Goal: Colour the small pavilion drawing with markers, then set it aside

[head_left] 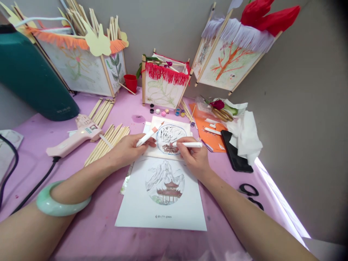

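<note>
My left hand (138,146) rests at the left edge of a white drawing sheet (149,153) and grips a white marker (146,137) with an orange-brown end pointing up and right. My right hand (193,157) holds a second white marker (192,144), its tip down on the brown part of the drawing (171,139). That drawing has a blue round outline, dark strokes above and brown strokes below. Just beneath it lies a printed paper (130,214) with a round picture of mountains and a pagoda.
A pink glue gun (78,136) and wooden sticks (108,143) lie left, near a teal bottle (35,76). Paper lanterns (163,90) stand behind small paint pots (163,113). To the right are orange paper (202,127), a black phone (236,152), crumpled tissue (247,136) and black-handled scissors (249,190).
</note>
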### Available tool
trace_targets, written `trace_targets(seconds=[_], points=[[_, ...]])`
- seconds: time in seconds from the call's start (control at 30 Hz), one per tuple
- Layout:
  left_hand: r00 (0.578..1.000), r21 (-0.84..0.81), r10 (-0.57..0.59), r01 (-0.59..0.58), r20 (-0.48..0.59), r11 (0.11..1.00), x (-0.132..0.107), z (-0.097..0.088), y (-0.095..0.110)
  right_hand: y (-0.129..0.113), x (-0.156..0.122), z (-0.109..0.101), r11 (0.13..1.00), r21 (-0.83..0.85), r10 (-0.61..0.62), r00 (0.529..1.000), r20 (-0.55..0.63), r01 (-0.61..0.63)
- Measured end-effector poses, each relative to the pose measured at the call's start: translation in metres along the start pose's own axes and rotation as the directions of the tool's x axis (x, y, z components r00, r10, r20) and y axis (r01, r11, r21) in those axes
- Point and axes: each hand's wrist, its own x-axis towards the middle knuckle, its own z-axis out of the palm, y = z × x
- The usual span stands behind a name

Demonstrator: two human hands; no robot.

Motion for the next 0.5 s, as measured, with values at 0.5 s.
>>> trace_targets(seconds=[0.5], points=[[1.0, 0.008, -0.001, 0.001, 0.0, 1.0, -0.0011, -0.001, 0.0031, -0.0006, -0.0008, -0.0002, 1.0, -0.001, 0.003, 1.0, 0.021, -0.003]])
